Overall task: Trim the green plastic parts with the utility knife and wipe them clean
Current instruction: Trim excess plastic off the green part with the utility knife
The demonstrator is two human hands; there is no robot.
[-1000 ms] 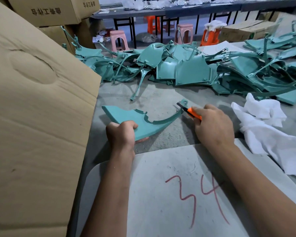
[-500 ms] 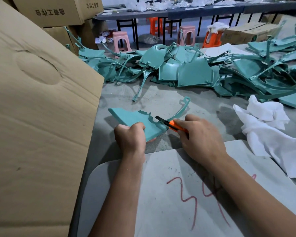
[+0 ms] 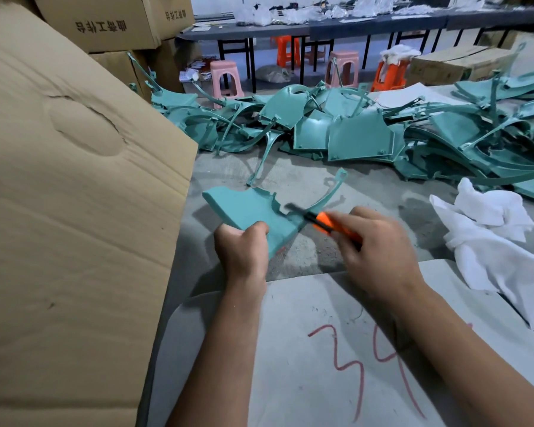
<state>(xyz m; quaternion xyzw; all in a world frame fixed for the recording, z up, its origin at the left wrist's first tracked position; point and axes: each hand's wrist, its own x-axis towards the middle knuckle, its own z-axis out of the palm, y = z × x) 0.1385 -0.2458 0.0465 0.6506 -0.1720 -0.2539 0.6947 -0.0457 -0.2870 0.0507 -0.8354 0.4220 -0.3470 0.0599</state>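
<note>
My left hand [image 3: 242, 251] grips the near edge of a green plastic part [image 3: 247, 208], a flat curved panel with a thin arm that sweeps up to the right. My right hand [image 3: 375, 251] holds an orange utility knife [image 3: 318, 221] whose dark blade lies against the notched inner edge of the part. The knife looks blurred from motion. A white cloth [image 3: 494, 241] lies crumpled on the table to the right of my right hand.
A big heap of green plastic parts [image 3: 358, 134] covers the far side of the grey table [image 3: 367, 192]. A large cardboard flap [image 3: 68, 211] stands close on the left. A white board [image 3: 305, 349] marked 34 in red lies under my forearms. Stools and boxes stand beyond.
My right hand drew the knife leftward along the part's thin arm, from near its far tip to the notched inner edge. My left hand kept its grip while the part tilted a little.
</note>
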